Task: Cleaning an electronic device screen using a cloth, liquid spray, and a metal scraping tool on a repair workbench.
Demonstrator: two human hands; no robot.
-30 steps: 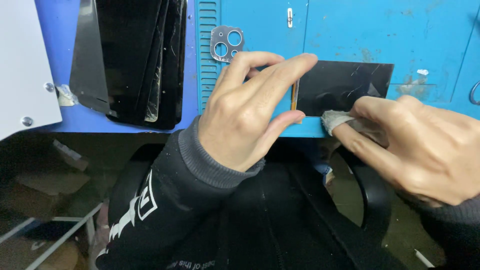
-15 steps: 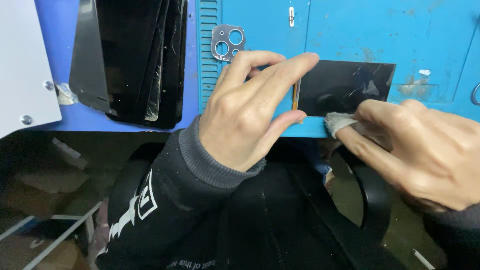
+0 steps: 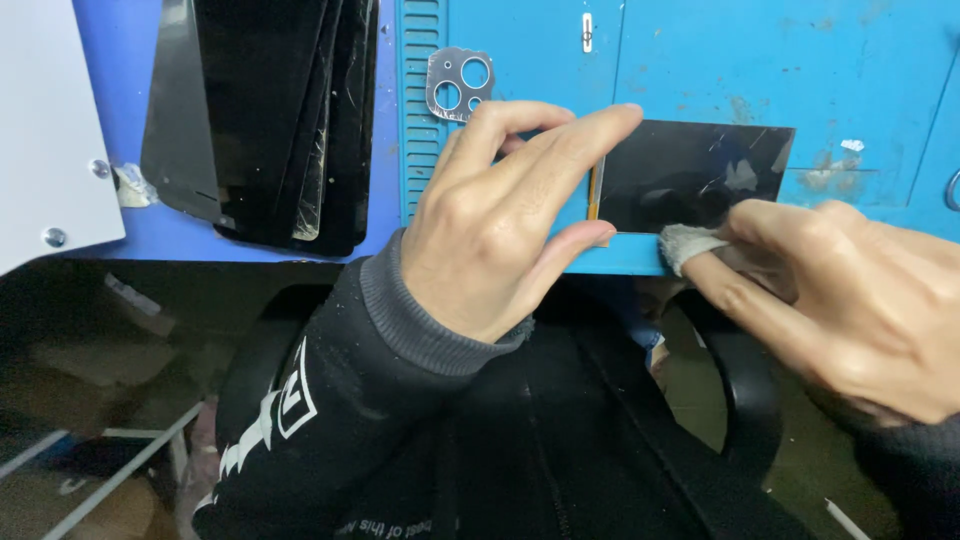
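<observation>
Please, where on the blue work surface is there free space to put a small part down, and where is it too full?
The blue mat is bare above the black glass panel, and right of the metal camera frame. Left, the stack of black screens fills the surface. The front edge is crowded: the left hand pins the panel, and the right hand presses a grey cloth to it.

The flat black glass panel [image 3: 690, 175] lies on the blue work mat [image 3: 700, 60], between left fingers [image 3: 560, 150] and right fingertips [image 3: 740, 290]; the silver camera-lens frame [image 3: 460, 85] lies just beyond the left fingers.
</observation>
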